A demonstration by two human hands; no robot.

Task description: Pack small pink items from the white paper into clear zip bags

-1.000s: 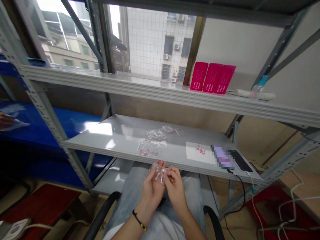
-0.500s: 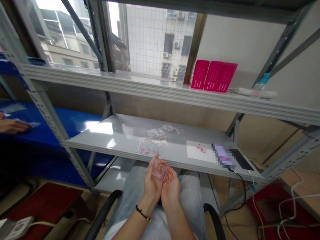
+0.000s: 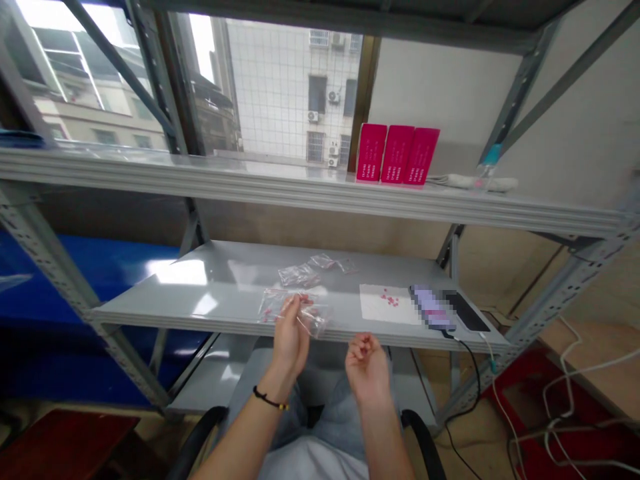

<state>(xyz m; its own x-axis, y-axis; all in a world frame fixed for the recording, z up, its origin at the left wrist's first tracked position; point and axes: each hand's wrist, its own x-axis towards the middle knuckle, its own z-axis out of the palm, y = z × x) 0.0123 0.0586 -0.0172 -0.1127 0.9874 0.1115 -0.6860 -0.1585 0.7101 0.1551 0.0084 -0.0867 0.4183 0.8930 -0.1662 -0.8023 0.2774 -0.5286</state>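
Note:
My left hand [image 3: 291,330] rises to the front of the grey metal shelf [image 3: 210,293], pinching a clear plastic bag [image 3: 315,322] in its fingers. Just behind those fingers lies a clear bag of small pink pieces [image 3: 274,305], and I cannot tell whether the hand touches it. My right hand [image 3: 367,363] hangs lower, below the shelf edge, fingers curled with nothing visible in them. Farther back lie several small clear bags [image 3: 299,275]. A white sheet [image 3: 387,304] with small pink pieces lies to the right.
A blurred phone [image 3: 431,308] and a black device [image 3: 465,312] sit beside the sheet, with cables trailing down to the right. Magenta boxes [image 3: 397,155] stand on the upper shelf. Steel uprights flank the shelf, and chair armrests [image 3: 200,433] lie below my arms.
My hands have parted. The left hand rose over the shelf edge with the clear bag, and the right hand dropped away to the right. The whole view shifted left.

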